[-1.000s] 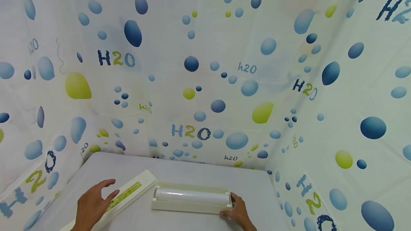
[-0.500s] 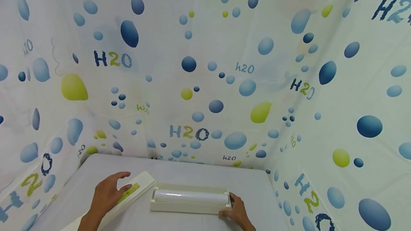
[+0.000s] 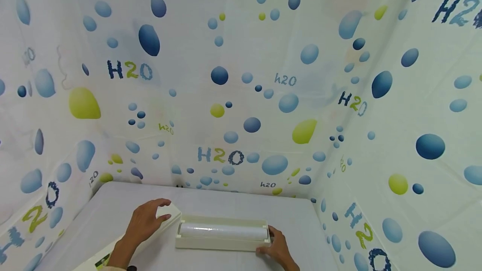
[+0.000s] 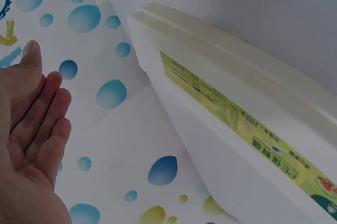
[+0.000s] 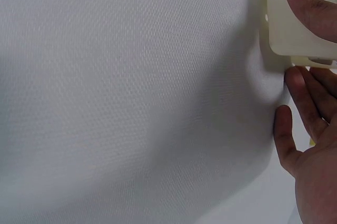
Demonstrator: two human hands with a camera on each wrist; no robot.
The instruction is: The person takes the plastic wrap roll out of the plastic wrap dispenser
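My right hand (image 3: 276, 246) grips the right end of a long cream box (image 3: 214, 244), with the thumb on its front wall and the fingers round the end. Inside the box lies a roll of clear cling film (image 3: 226, 231). In the right wrist view the thumb presses the cream box wall (image 5: 287, 34). My left hand (image 3: 144, 223) hovers over the long cream lid (image 3: 113, 248), thumb and fingers apart, holding nothing. The left wrist view shows the lid's yellow-green printed label (image 4: 231, 121), with the left hand (image 4: 34, 134) apart from it.
Box and lid lie on a white-covered table (image 3: 211, 200). A white curtain (image 3: 188, 53) with blue and green drops and H2O lettering closes off the back and both sides. The lid's far end reaches close to the box's left end.
My left hand has moved right and away along the lid, toward its far end, still holding nothing. The right hand keeps its grip on the box. The head view has shifted slightly.
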